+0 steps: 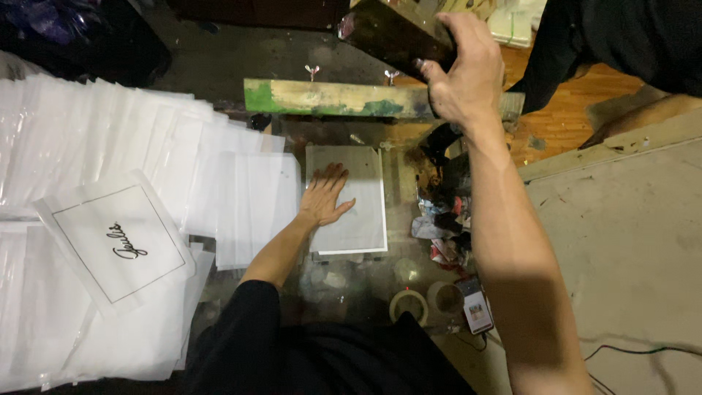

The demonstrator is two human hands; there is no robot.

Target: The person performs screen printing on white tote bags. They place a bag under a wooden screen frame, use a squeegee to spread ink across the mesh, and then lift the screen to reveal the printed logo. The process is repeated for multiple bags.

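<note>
Head: L hand (325, 197) flat on sheet (358, 219)

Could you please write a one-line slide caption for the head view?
Left hand flat on a white sheet; right hand grips a raised dark frame.

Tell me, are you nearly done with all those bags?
Looks like it's midway. One printed bag already lies on the white pile at the left. In hand: the left hand flattens a blank bag while the right hand holds the frame up. The pile's other bags look unprinted.
</note>
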